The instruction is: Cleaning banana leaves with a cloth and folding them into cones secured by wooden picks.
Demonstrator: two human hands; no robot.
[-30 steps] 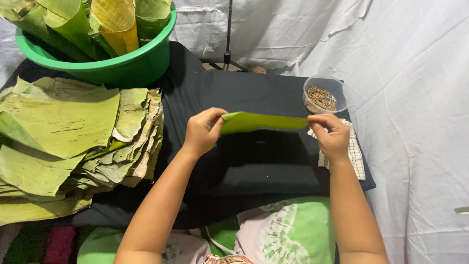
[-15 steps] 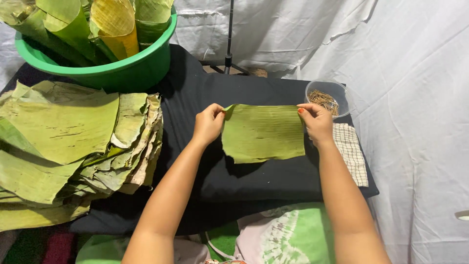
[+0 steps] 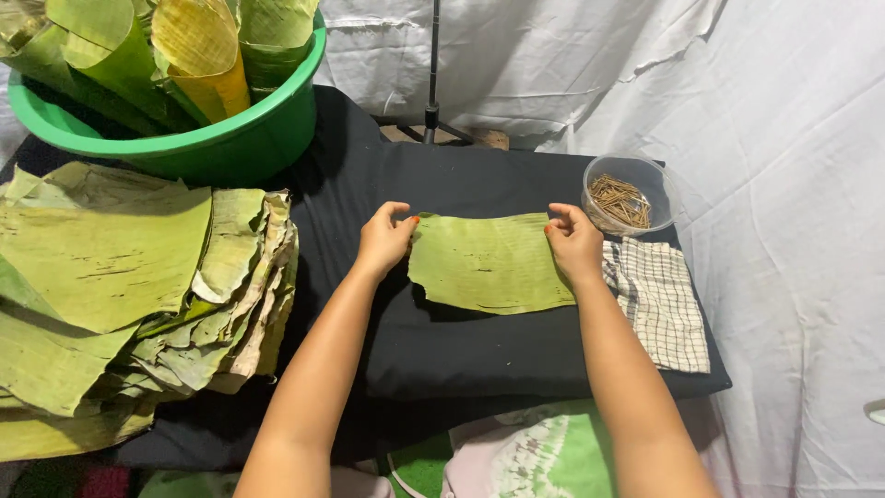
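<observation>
Two hands on one piece. Largest first: black cloth-covered work surface (image 3: 479, 360) under everything. Tall stack of flat green-brown banana leaf sheets (image 3: 111, 295) well outboard of left hand (image 3: 385, 242). Round green plastic tub (image 3: 230, 138) of rolled leaves beyond and left of that hand. Rectangular green banana leaf piece (image 3: 489, 263) lying flat between both hands. Left fingers curled, pinching the leaf's upper left corner; right hand (image 3: 573, 242) pinching the upper right corner, palm over the edge. Checked white cloth (image 3: 659, 304) just outboard of right hand. Small clear round container of thin brown sticks (image 3: 627, 195) just beyond it. Judgement: best kept taut and square by even corner tension, gentle along the ragged lower left edge, which looks tear-prone.
</observation>
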